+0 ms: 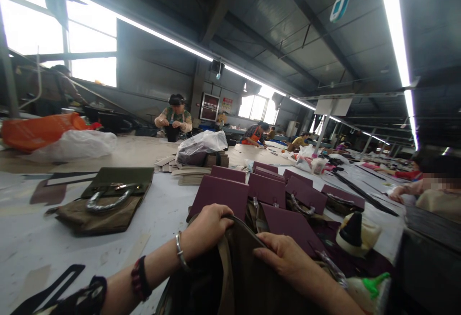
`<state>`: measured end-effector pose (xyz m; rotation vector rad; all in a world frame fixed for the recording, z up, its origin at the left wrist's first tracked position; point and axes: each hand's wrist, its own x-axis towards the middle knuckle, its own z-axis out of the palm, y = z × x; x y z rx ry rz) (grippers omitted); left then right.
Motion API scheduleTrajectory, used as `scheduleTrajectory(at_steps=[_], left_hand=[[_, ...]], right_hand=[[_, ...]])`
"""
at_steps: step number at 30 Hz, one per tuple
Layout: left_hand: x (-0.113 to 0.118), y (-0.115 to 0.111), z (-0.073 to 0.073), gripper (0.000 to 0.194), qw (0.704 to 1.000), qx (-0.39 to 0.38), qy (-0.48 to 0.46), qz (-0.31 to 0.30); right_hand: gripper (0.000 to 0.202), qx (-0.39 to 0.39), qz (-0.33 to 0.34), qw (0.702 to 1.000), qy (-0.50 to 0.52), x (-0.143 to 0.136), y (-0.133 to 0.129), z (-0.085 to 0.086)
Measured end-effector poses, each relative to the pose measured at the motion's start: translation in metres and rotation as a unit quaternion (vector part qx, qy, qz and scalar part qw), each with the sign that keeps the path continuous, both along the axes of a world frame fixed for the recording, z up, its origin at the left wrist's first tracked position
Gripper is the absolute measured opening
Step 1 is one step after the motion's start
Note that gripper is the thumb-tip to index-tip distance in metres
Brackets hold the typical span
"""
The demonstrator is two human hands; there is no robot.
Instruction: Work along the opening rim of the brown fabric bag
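from my remote station i note the left hand (208,228) and right hand (288,253) both gripping the rim of a dark bag (248,267), low and central before my camera; their spacing appears to keep its edge taut. plum bags (266,189) lie bunched just beyond, presumably for easy reach. the white table (162,228) bears beige scraps (36,280); tube lights (394,22) run beneath a dark roof (252,5).

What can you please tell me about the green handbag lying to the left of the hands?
The green handbag has a smooth, dark green, leather-like upper panel and a creased olive-brown body. Gold-toned fittings show by its curved handle, which looks wrapped in shiny clear plastic. It lies on the white tabletop, upper panel farther from the camera. Neither the left hand nor the right hand touches it.
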<state>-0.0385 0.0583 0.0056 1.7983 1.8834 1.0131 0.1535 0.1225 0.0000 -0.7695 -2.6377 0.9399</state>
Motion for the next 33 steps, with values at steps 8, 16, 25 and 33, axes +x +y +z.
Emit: scheduleTrajectory(at_steps=[8,16,25,33], left_hand=[[0.0004,-0.0008,0.0008,0.024,1.000,-0.005,0.000,0.007],[0.0009,0.0003,0.0019,0.023,1.000,-0.008,0.008,0.016],[0.0024,-0.0008,0.0042,0.021,1.000,-0.014,0.012,0.021],[0.0028,-0.0009,0.0043,0.021,1.000,-0.015,0.013,0.023]], right_hand=[[0.020,0.008,0.003,1.000,0.003,-0.0009,0.0015,-0.0022],[0.020,0.015,0.003,1.000,-0.001,-0.0019,-0.0002,-0.0018],[0.020,0.016,0.008,1.000,0.010,-0.0020,-0.0034,0.0002],[0.020,0.013,0.010,1.000,0.014,-0.0028,-0.0049,0.0001]])
